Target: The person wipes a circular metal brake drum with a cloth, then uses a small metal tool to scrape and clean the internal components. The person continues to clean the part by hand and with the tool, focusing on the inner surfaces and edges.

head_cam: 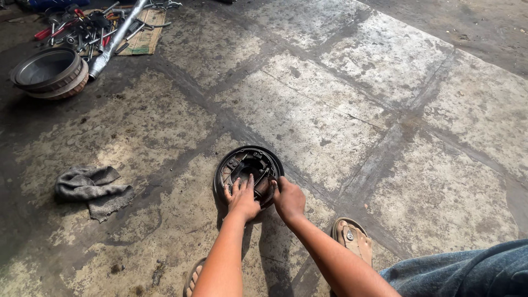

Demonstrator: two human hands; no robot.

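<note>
Low on the stained concrete floor (341, 110), a round brake backing plate with shoes (248, 171) lies flat, bare slabs all around it. Both arms reach forward: the left hand (242, 199) spreads its fingers over the plate's near rim, pressing rather than gripping, while the right hand (288, 199) curls closed on the rim beside it. A grey rag (94, 190) lies well apart at left; a brake drum (49, 72) and scattered tools (93, 27) lie far off.

Only one thing here looks like packaging: a flattened piece of brown cardboard (144, 34) with some green printing, lying on the concrete floor (341, 110) at the far left, under scattered tools (82, 27).
</note>
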